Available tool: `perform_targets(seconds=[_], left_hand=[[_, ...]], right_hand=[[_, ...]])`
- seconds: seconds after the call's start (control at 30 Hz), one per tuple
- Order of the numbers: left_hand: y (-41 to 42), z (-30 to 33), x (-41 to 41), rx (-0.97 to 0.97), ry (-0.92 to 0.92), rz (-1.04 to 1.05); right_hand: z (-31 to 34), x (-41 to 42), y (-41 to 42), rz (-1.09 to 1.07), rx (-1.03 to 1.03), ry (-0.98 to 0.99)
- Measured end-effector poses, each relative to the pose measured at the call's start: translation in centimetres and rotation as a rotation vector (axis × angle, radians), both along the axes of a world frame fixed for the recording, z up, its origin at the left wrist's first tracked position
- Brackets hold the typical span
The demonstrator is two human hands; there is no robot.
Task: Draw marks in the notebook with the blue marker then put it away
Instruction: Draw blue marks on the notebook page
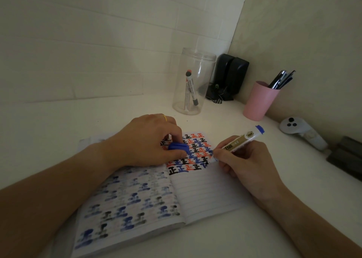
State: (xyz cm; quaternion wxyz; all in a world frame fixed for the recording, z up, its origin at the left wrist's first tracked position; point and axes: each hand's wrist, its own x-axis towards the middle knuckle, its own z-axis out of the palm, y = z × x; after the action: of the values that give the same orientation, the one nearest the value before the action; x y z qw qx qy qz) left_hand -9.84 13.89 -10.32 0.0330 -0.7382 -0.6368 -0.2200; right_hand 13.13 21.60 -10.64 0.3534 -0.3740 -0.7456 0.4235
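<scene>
— Blue marker with white-and-gold barrel [238, 143]: where is it?
— Pinched in the right hand [244, 161], tip on the right page of the open lined notebook [205, 191], end of the lowest row.
— And the left hand [148, 142]?
— Closed around the blue cap [178, 147], pressing the page.
— Progress?
— Marking is underway; capping and returning it, perhaps to the far clear plastic jar [193, 81], remain.

Uncapped blue marker [240, 142], tip on open notebook [205, 189]
</scene>
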Motion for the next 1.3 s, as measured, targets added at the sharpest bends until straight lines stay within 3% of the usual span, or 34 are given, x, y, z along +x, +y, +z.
perform_targets(seconds=[0.57, 1.0, 1.13, 1.3], left_hand=[[0.1, -0.2, -0.1, 0.024, 0.0, -0.009], [0.1, -0.1, -0.1, 0.02, 0.002, -0.02], [-0.3, 0.0, -0.1, 0.027, 0.004, -0.015], [-0.5, 0.5, 0.3, 0.014, 0.006, 0.003]], right_hand=[[0.3, 0.0, -0.4, 0.114, 0.049, -0.034], [0.1, -0.3, 0.0, 0.003, 0.037, -0.039], [1.1, -0.6, 0.2, -0.09, -0.233, 0.202], [2.8, -3.4, 2.6, -0.119, -0.503, 0.296]])
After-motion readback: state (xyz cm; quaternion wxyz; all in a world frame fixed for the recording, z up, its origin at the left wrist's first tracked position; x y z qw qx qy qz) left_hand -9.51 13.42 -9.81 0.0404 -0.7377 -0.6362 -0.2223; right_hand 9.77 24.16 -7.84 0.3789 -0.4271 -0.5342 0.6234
